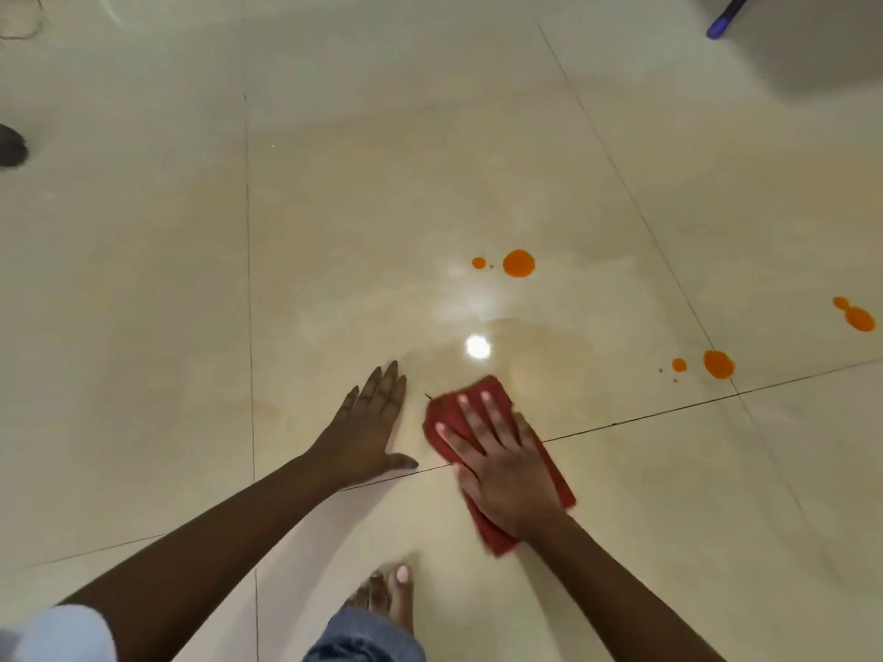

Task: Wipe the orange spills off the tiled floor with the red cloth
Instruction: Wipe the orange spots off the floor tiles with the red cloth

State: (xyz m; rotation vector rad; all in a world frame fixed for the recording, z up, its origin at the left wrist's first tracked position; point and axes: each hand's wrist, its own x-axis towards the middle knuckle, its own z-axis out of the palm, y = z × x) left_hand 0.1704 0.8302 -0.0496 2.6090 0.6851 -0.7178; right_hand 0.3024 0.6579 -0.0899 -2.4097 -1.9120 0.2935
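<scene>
My right hand [497, 463] lies flat on the folded red cloth [492, 391], pressing it onto the glossy cream tiled floor [363, 241] across a grout line. My left hand [370, 422] rests flat on the floor just left of the cloth, fingers together, holding nothing. Beyond the cloth a faint wet orange smear [521, 346] fans out. A large orange drop [518, 263] with a smaller one [479, 262] lies farther ahead. Two more orange spots [718, 364] sit to the right, and another pair [859, 317] near the right edge.
My bare foot [389, 599] and a denim trouser leg [363, 637] are at the bottom centre. A dark object [12, 145] pokes in at the left edge. A blue-tipped leg [726, 16] and a grey shape [831, 45] stand at the top right.
</scene>
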